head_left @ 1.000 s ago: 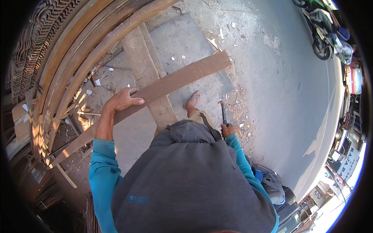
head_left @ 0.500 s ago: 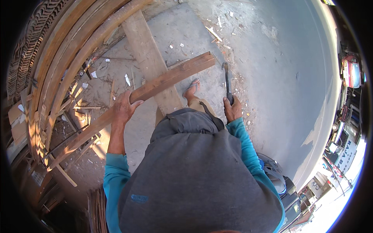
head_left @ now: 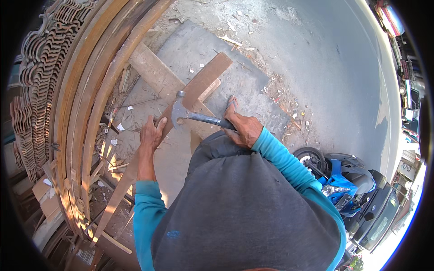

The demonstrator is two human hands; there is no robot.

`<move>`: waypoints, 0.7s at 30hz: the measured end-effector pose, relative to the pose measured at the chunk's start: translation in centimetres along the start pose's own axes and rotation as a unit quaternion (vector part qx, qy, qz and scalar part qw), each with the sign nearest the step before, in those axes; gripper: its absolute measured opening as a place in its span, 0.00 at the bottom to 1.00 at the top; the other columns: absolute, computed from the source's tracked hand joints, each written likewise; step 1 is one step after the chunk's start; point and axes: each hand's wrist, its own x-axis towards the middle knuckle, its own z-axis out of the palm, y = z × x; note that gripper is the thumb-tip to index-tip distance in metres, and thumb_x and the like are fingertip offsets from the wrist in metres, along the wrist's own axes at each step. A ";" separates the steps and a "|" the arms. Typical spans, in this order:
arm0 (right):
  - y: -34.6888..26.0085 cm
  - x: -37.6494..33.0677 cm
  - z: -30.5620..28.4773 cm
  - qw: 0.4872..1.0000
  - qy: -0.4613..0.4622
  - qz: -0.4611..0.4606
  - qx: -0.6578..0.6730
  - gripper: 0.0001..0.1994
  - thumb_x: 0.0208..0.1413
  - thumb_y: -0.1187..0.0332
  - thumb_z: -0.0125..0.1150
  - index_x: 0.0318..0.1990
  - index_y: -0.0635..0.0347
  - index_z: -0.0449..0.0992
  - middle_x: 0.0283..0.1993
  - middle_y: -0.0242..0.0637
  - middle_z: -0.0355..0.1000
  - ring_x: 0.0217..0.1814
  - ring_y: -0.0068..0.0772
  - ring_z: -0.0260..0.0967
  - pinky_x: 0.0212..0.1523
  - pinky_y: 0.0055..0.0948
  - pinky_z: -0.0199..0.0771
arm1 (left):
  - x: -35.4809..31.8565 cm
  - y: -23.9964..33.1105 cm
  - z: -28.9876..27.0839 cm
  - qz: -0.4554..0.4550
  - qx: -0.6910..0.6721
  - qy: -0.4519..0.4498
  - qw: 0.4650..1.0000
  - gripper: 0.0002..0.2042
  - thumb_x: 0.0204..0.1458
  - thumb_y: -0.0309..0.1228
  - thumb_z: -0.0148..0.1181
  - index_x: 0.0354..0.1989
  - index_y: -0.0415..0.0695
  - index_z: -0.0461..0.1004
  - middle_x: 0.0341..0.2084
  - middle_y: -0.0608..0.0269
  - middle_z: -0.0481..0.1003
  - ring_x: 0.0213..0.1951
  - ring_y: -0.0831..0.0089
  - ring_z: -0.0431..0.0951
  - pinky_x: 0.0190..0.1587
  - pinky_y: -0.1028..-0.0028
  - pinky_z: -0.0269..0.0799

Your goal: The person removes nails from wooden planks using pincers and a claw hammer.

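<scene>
We find the hammer point(head_left: 205, 119) above the brown beam point(head_left: 207, 82), its head over the timber; contact between them we cannot confirm. The right hand point(head_left: 246, 130) is closed around the handle's rear end. The left hand point(head_left: 153, 132) lies over the beam, thumb set apart from the fingers; how far these close around the timber we cannot tell.

The hammer's long axis runs left to right across the beam, head leftward, claw toward the wearer. The beam's own axis slants from lower left to upper right.

Under the beam we note a wide board point(head_left: 156, 70) crossing it, with a sandalled foot point(head_left: 232, 105) to the right. Further out, long timbers point(head_left: 97, 72) and stacked tiles point(head_left: 43, 67) stand left; a blue motorcycle point(head_left: 335, 186) stands right.
</scene>
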 end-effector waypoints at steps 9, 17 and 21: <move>-0.3 -3.6 2.9 0.996 -0.014 0.081 0.018 0.16 0.56 0.60 0.64 0.44 0.61 0.70 0.38 0.51 0.74 0.40 0.55 0.74 0.40 0.46 0.75 | 1.2 -1.2 -0.5 0.012 -0.058 -0.090 0.994 0.35 0.53 0.64 0.53 0.48 0.38 0.75 0.37 0.35 0.78 0.45 0.40 0.77 0.48 0.54 0.70; 0.0 -5.7 3.3 0.994 0.048 0.102 0.018 0.16 0.55 0.61 0.65 0.46 0.60 0.73 0.37 0.49 0.74 0.39 0.54 0.75 0.41 0.46 0.75 | -3.9 2.4 0.3 0.006 0.007 -0.022 1.000 0.34 0.40 0.55 0.73 0.45 0.36 0.73 0.38 0.40 0.79 0.45 0.44 0.78 0.47 0.55 0.73; 0.9 -5.5 1.8 0.996 0.042 0.073 0.024 0.16 0.55 0.61 0.65 0.45 0.60 0.73 0.37 0.48 0.74 0.37 0.52 0.75 0.38 0.44 0.77 | -7.1 4.1 2.9 0.007 0.028 0.013 0.999 0.35 0.38 0.53 0.76 0.46 0.36 0.72 0.39 0.41 0.78 0.45 0.44 0.78 0.45 0.53 0.73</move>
